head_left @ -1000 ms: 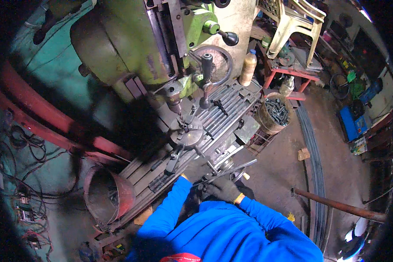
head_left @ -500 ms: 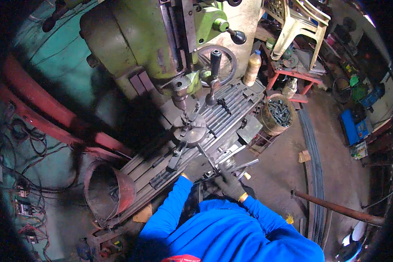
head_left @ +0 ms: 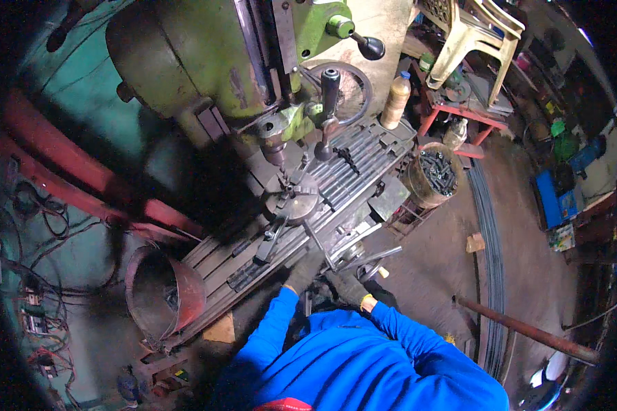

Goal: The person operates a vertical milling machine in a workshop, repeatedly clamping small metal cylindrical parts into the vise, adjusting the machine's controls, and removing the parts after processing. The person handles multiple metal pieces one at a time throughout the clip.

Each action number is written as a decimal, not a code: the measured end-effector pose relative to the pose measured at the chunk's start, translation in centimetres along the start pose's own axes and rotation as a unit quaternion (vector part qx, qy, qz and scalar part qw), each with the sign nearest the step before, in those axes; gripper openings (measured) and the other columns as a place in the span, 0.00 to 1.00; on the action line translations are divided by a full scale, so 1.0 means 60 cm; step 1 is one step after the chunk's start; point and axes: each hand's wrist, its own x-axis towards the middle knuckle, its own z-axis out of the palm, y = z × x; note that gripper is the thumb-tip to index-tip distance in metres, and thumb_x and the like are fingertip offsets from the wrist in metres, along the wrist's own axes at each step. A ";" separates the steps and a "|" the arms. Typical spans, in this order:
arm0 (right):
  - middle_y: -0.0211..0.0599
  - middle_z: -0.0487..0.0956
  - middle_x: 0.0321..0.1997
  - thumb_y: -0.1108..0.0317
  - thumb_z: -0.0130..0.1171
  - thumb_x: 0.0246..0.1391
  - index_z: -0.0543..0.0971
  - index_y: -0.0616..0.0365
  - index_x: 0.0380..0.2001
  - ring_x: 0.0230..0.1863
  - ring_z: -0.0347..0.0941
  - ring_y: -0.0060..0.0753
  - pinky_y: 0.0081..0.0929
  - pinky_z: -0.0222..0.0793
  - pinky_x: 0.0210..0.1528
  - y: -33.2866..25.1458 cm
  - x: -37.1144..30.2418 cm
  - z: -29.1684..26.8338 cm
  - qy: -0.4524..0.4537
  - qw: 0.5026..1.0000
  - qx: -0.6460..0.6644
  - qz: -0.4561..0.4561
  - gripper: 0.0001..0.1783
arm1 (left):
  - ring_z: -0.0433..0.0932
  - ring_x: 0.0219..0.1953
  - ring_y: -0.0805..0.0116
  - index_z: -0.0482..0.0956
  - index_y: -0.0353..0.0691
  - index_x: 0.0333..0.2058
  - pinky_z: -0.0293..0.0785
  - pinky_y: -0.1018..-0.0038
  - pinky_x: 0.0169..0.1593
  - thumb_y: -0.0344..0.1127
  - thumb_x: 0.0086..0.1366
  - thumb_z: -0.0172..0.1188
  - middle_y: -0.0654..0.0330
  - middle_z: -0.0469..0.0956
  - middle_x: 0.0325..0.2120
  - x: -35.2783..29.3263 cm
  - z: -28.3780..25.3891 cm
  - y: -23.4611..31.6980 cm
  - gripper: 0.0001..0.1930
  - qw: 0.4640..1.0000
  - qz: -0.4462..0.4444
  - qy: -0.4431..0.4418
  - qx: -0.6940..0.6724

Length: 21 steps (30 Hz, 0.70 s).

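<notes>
A round metal chuck (head_left: 301, 209) sits clamped on the slotted machine table (head_left: 199, 264). Down into its middle points a drill bit (head_left: 282, 170), held in the spindle of the green drilling machine (head_left: 178, 61). From the chuck's near side a chuck key (head_left: 314, 236) slants toward me. My left hand (head_left: 304, 270), in a dark glove, is closed at the handle end of this key. Beside it my right hand (head_left: 349, 286), gloved too, is closed at the handle's other side. The gloves partly hide the handle, and single fingers are hard to make out.
A rusty bucket (head_left: 190, 298) stands at the table's left end. Dark studs (head_left: 346, 159) and a bottle (head_left: 395, 103) are at the far end. Right of it stand a drum of metal parts (head_left: 428, 188), long rods (head_left: 488, 253) on the floor and a rusty pipe (head_left: 528, 329).
My right hand has shifted slightly left and down and looks less blurred. My left hand stays at the key's handle. The whole view has shifted slightly.
</notes>
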 end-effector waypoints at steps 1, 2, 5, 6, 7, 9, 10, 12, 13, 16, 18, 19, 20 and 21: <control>0.53 0.78 0.34 0.67 0.59 0.51 0.70 0.60 0.59 0.36 0.76 0.56 0.46 0.70 0.39 0.008 0.001 -0.005 -0.047 0.999 -0.008 0.021 0.30 | 0.80 0.49 0.47 0.74 0.35 0.54 0.75 0.64 0.57 0.37 0.72 0.46 0.49 0.81 0.48 -0.003 0.028 -0.003 0.18 0.998 -0.027 0.002 0.051; 0.53 0.79 0.36 0.65 0.59 0.53 0.72 0.59 0.58 0.37 0.76 0.57 0.46 0.71 0.40 0.018 -0.001 -0.001 -0.094 0.995 -0.015 0.038 0.28 | 0.78 0.53 0.46 0.70 0.34 0.58 0.75 0.62 0.58 0.37 0.73 0.41 0.47 0.77 0.53 -0.009 0.058 -0.023 0.20 0.991 0.103 -0.009 0.083; 0.55 0.80 0.43 0.58 0.56 0.59 0.77 0.59 0.52 0.42 0.77 0.58 0.46 0.71 0.45 0.041 0.008 -0.021 -0.147 0.975 0.068 0.153 0.22 | 0.76 0.55 0.44 0.69 0.34 0.59 0.74 0.60 0.58 0.38 0.73 0.40 0.45 0.71 0.60 -0.009 0.061 0.021 0.21 1.000 -0.004 -0.020 0.021; 0.55 0.81 0.45 0.55 0.55 0.61 0.79 0.59 0.50 0.44 0.77 0.58 0.46 0.72 0.46 0.036 0.022 -0.046 -0.154 0.962 0.115 0.195 0.22 | 0.76 0.55 0.43 0.70 0.34 0.57 0.74 0.59 0.57 0.38 0.73 0.39 0.44 0.69 0.61 -0.007 0.045 0.039 0.21 0.998 0.003 -0.032 0.046; 0.54 0.80 0.51 0.48 0.52 0.63 0.81 0.60 0.47 0.48 0.77 0.58 0.44 0.72 0.50 0.013 0.044 -0.108 -0.217 0.940 0.125 0.231 0.25 | 0.75 0.55 0.42 0.71 0.34 0.56 0.74 0.58 0.57 0.39 0.73 0.39 0.43 0.67 0.62 -0.007 0.037 0.047 0.21 0.997 0.007 -0.043 0.069; 0.53 0.81 0.49 0.47 0.53 0.63 0.81 0.60 0.48 0.48 0.78 0.57 0.43 0.72 0.50 0.007 0.061 -0.178 -0.234 0.929 0.106 0.267 0.26 | 0.77 0.53 0.41 0.73 0.34 0.51 0.75 0.56 0.55 0.40 0.72 0.41 0.42 0.72 0.57 0.004 0.050 0.053 0.19 0.993 -0.058 -0.063 0.088; 0.53 0.82 0.47 0.47 0.53 0.62 0.81 0.60 0.49 0.47 0.78 0.56 0.43 0.72 0.50 0.020 0.067 -0.202 -0.239 0.923 0.093 0.287 0.27 | 0.77 0.51 0.41 0.74 0.34 0.49 0.75 0.55 0.54 0.40 0.71 0.44 0.41 0.74 0.54 0.011 0.053 0.060 0.18 0.992 -0.093 -0.051 0.063; 0.51 0.83 0.40 0.49 0.57 0.62 0.83 0.59 0.44 0.41 0.81 0.48 0.40 0.74 0.45 0.078 0.060 -0.234 -0.171 0.927 0.093 0.322 0.23 | 0.79 0.48 0.40 0.76 0.33 0.44 0.76 0.52 0.51 0.39 0.68 0.49 0.39 0.78 0.47 0.020 0.050 0.087 0.15 0.986 -0.165 -0.004 -0.019; 0.50 0.84 0.38 0.50 0.58 0.62 0.83 0.60 0.42 0.38 0.81 0.45 0.39 0.74 0.43 0.127 0.047 -0.243 -0.113 0.948 0.084 0.284 0.22 | 0.79 0.46 0.39 0.76 0.34 0.44 0.76 0.51 0.50 0.38 0.66 0.50 0.39 0.79 0.44 0.025 0.041 0.104 0.15 0.984 -0.179 0.009 -0.025; 0.44 0.83 0.28 0.56 0.61 0.61 0.83 0.62 0.37 0.28 0.79 0.37 0.35 0.73 0.35 0.147 0.097 -0.332 0.026 0.938 0.126 0.322 0.17 | 0.80 0.43 0.36 0.76 0.38 0.48 0.75 0.46 0.47 0.35 0.62 0.51 0.37 0.81 0.38 0.026 0.025 0.133 0.16 0.981 -0.185 0.003 0.052; 0.50 0.84 0.35 0.56 0.58 0.62 0.82 0.64 0.41 0.35 0.81 0.41 0.38 0.74 0.41 0.143 0.159 -0.423 0.082 0.956 0.076 0.272 0.19 | 0.80 0.42 0.37 0.77 0.38 0.45 0.75 0.46 0.46 0.36 0.63 0.50 0.37 0.80 0.38 0.021 0.046 0.119 0.14 0.980 -0.174 0.017 0.092; 0.46 0.83 0.32 0.61 0.57 0.63 0.82 0.65 0.41 0.34 0.79 0.35 0.36 0.73 0.41 0.129 0.204 -0.481 0.106 0.967 0.082 0.215 0.16 | 0.80 0.43 0.37 0.77 0.38 0.44 0.75 0.46 0.46 0.36 0.63 0.51 0.37 0.80 0.38 0.022 0.046 0.119 0.14 0.980 -0.179 0.027 0.089; 0.44 0.82 0.32 0.66 0.58 0.62 0.81 0.65 0.42 0.32 0.77 0.33 0.34 0.73 0.39 0.086 0.254 -0.547 0.149 0.969 0.049 0.193 0.13 | 0.80 0.43 0.38 0.78 0.38 0.44 0.76 0.47 0.46 0.36 0.63 0.51 0.37 0.80 0.38 0.023 0.048 0.118 0.14 0.979 -0.182 0.034 0.085; 0.44 0.81 0.34 0.67 0.58 0.61 0.80 0.65 0.43 0.34 0.77 0.33 0.32 0.73 0.41 0.058 0.302 -0.608 0.227 0.971 0.000 0.076 0.13 | 0.80 0.42 0.38 0.78 0.37 0.44 0.76 0.47 0.46 0.36 0.63 0.51 0.37 0.80 0.38 0.026 0.045 0.122 0.14 0.977 -0.188 0.049 0.086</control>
